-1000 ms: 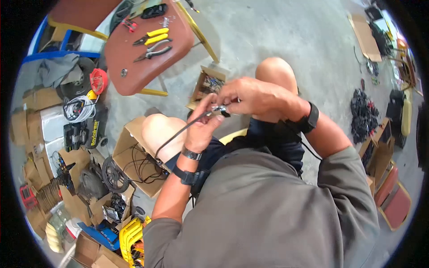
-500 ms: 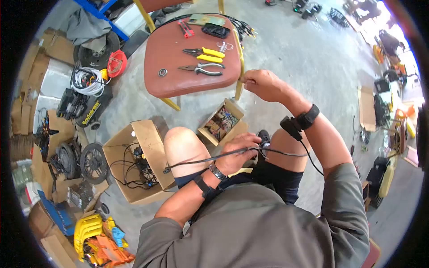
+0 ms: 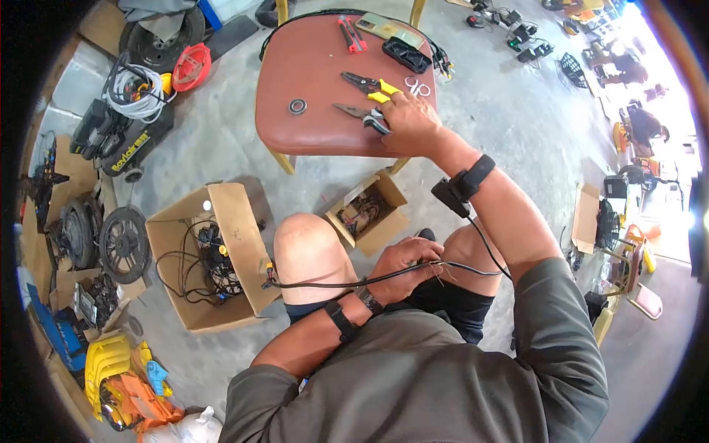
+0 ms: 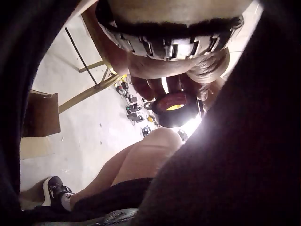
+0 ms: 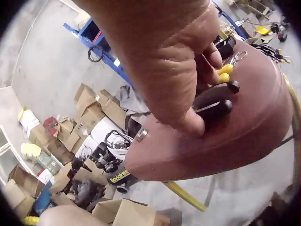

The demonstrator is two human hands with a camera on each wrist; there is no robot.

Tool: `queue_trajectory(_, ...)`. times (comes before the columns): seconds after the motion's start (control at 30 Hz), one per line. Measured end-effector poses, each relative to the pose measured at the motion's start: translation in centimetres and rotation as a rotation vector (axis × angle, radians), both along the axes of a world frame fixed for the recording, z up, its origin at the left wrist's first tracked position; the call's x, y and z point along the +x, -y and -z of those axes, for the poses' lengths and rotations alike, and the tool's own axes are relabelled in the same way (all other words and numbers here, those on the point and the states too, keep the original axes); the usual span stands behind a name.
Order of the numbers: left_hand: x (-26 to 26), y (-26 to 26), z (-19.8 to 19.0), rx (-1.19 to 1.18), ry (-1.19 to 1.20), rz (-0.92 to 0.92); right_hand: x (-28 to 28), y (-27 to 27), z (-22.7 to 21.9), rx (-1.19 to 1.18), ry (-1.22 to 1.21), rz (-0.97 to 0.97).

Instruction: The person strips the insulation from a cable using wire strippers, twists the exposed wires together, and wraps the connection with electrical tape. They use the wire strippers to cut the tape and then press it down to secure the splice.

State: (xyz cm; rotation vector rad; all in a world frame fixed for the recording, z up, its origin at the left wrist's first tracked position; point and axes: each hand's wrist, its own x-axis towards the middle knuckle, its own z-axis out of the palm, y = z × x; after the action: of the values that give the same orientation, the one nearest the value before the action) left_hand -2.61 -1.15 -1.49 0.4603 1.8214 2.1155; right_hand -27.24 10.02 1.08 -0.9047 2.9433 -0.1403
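I sit facing a red-brown chair seat [image 3: 310, 81] with tools on it. My right hand [image 3: 405, 122] reaches onto the seat, and its fingers curl round the dark handles of a pair of pliers [image 3: 354, 113]. In the right wrist view the thumb and fingers [image 5: 193, 123] close on those handles [image 5: 214, 101]. Yellow-handled pliers [image 3: 373, 87] lie just beyond, touching the knuckles. My left hand [image 3: 402, 264] rests between my knees and grips a black cable [image 3: 332, 283] that runs left across my thigh. The left wrist view shows only the wristband, fingers and a knee [image 4: 141, 160].
A steel ring [image 3: 298, 106], red cutter [image 3: 351, 33], phone [image 3: 378, 26] and black case [image 3: 405, 53] also lie on the seat. A small box of parts [image 3: 367, 210] stands by my knees, a larger box of cables [image 3: 203, 258] to the left. Wheels, boxes and machines crowd the left floor.
My right hand moved from the chair's front corner onto the seat and took hold of the dark-handled pliers. The left hand stayed at my lap with the cable.
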Motion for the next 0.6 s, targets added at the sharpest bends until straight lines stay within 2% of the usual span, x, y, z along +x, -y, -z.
queue_trajectory(0.07, 0.6, -0.2, 0.8, 0.058, 0.02, -0.008, -0.3, -0.6, -0.1, -0.07, 0.18, 0.066)
queue_trajectory(0.13, 0.3, 0.2, 0.1, 0.013, 0.019, -0.011, 0.5, -1.8, -3.8, -0.267, 0.569, 0.316)
queue_trajectory(0.2, 0.3, 0.1, 0.6, 0.058, -0.023, -0.03, 2.2, -6.4, -3.4, -0.674, 0.558, -0.043)
queue_trajectory(0.3, 0.5, -0.1, 0.2, 0.119, 0.177, -0.036, 8.1, -8.5, -6.8, -1.347, 1.049, 0.348)
queue_trajectory(0.4, 0.3, -0.2, -0.6, 0.032, 0.088, -0.063, 12.8, -12.3, -7.2, -1.305, 1.078, 0.414)
queue_trajectory(0.43, 0.4, -0.4, -0.7, 0.038, 0.158, -0.059, 15.0, -12.6, -8.2, -1.275, 0.993, 0.487)
queue_trajectory(0.53, 0.7, -0.8, -1.5, 0.045, 0.173, -0.069, 20.7, -14.0, -9.8, -1.826, 0.771, 0.405)
queue_trajectory(0.57, 0.6, -0.7, -1.8, -0.064, 0.175, -0.029, 21.9, -15.1, -9.7, -1.883, 0.805, 0.353)
queue_trajectory(0.6, 0.6, -0.8, -1.8, -0.07, 0.124, -0.042, 22.7, -16.1, -9.3, -1.761, 0.813, 0.405)
